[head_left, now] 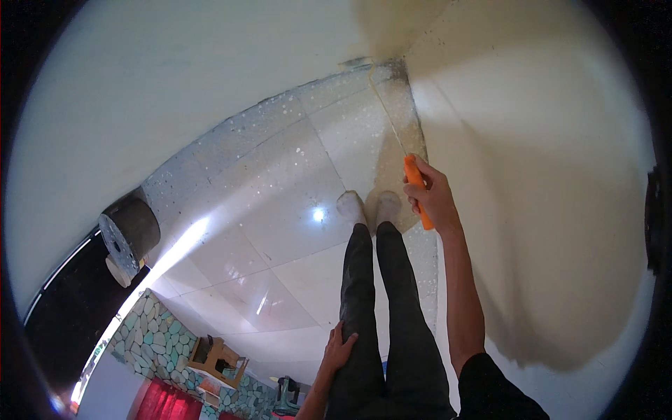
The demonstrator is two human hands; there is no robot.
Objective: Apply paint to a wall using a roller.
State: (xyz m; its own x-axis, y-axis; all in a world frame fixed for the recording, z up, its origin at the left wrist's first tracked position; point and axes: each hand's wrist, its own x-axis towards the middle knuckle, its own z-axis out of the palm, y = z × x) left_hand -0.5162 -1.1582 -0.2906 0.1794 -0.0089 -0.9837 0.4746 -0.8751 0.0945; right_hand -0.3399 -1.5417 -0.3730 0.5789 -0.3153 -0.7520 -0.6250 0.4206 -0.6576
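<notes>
My right hand [432, 196] is wrapped around the orange handle of a paint roller [420, 199]. The thin metal rod reaches away from me to the roller head [357, 63], which rests against the foot of the pale far wall [245, 49], close to the corner. Down at my thigh, my left hand [339, 348] lies on my dark trousers with its fingers stretched out and nothing in them.
Pale floor tiles [301, 182] are speckled with white paint spots. A grey tub [129, 231] stands at the left by the wall, beside a dark opening. To my right rises another pale wall [539, 210]. Behind are wooden furniture [217, 362] and a red curtain [168, 402].
</notes>
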